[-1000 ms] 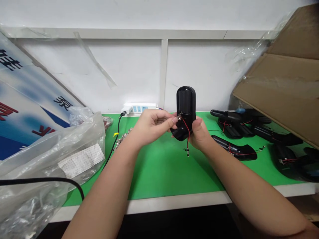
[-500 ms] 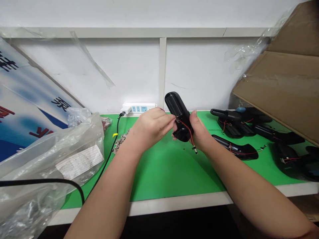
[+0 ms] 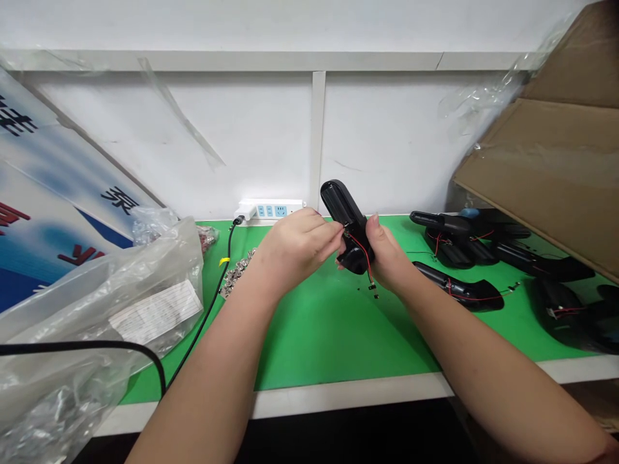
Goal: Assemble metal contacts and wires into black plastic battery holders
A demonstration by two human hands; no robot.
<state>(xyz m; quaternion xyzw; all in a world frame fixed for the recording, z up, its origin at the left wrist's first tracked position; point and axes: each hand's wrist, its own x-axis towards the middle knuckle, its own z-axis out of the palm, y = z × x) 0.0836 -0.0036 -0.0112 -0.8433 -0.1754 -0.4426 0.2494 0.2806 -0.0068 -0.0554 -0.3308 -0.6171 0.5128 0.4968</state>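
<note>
My right hand (image 3: pixel 388 251) is wrapped round a black plastic housing (image 3: pixel 341 205), held tilted above the green tabletop (image 3: pixel 329 348). Its long hollow side faces me. My left hand (image 3: pixel 297 250) has thumb and fingers pinched together at the middle of the housing, beside a small metal piece there. What lies between those fingertips is too small to make out. A thin red wire (image 3: pixel 362 244) runs from that spot over the lower part of the housing. Its end, with a small connector, dangles below.
Similar black housings with red wires (image 3: pixel 457 287) lie at the right, below a cardboard box (image 3: pixel 546 148). Small metal parts (image 3: pixel 236 274) are piled left of centre, near a white power strip (image 3: pixel 275 209) and black cable (image 3: pixel 213 309). Plastic bags (image 3: pixel 159 283) fill the left side.
The dangling wire end has swung slightly left. Both hands keep nearly the same grip and place on the housing.
</note>
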